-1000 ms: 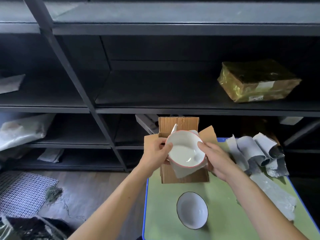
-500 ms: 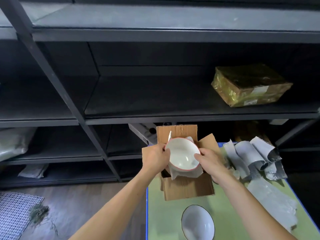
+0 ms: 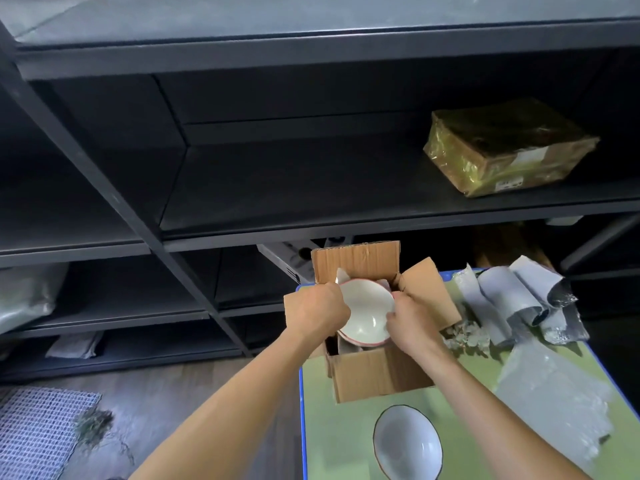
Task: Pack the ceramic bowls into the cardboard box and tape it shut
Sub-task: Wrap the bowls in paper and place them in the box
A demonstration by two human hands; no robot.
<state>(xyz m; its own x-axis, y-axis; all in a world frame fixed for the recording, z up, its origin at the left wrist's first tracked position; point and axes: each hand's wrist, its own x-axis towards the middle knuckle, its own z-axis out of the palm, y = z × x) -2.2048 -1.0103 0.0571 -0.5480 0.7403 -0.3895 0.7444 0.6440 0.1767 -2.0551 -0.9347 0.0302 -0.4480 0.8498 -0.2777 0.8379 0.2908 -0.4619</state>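
Ceramic red-rimmed bowl (image 3: pixel 367 311), gripped by my left hand (image 3: pixel 320 311) and right hand (image 3: pixel 414 323), could chip against the cardboard box (image 3: pixel 377 377) if tilted.

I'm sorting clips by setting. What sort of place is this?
Probably a stockroom or packing area: dark metal shelving holding a taped parcel, and a green table with an open box and mailer bags.
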